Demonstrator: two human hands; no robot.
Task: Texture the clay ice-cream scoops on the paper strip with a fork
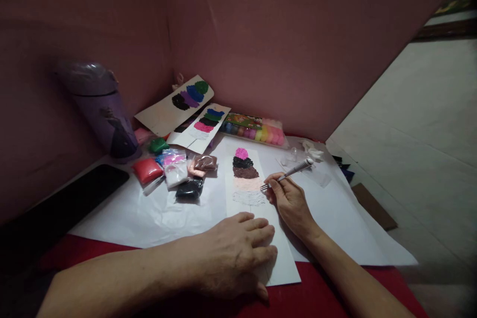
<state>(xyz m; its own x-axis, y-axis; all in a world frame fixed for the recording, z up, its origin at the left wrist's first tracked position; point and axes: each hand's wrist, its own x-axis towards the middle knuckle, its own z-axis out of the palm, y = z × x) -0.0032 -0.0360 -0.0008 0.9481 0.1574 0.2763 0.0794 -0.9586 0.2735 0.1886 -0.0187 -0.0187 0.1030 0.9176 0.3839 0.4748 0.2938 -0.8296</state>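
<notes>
My right hand [288, 203] grips a small fork [292, 171] with a striped handle. Its tines are at the right edge of a pale pink clay band [248, 184] on a white card [281, 253]; whether they touch it I cannot tell. Above that band sit a brown band [246, 173], a black band [243, 162] and a bright pink top [241, 153]. A textured white band [249, 198] lies below. Flat across the card's lower part rests my left hand [238, 253], fingers stretched out, holding nothing.
Several clay packets [176, 175] lie left of the card. Behind them are two finished-looking cards [201, 129] and a tray of coloured clay [253, 131]. A purple bottle [106, 114] and a black phone [93, 184] stand and lie at left. Clear plastic scraps [305, 171] lie at right.
</notes>
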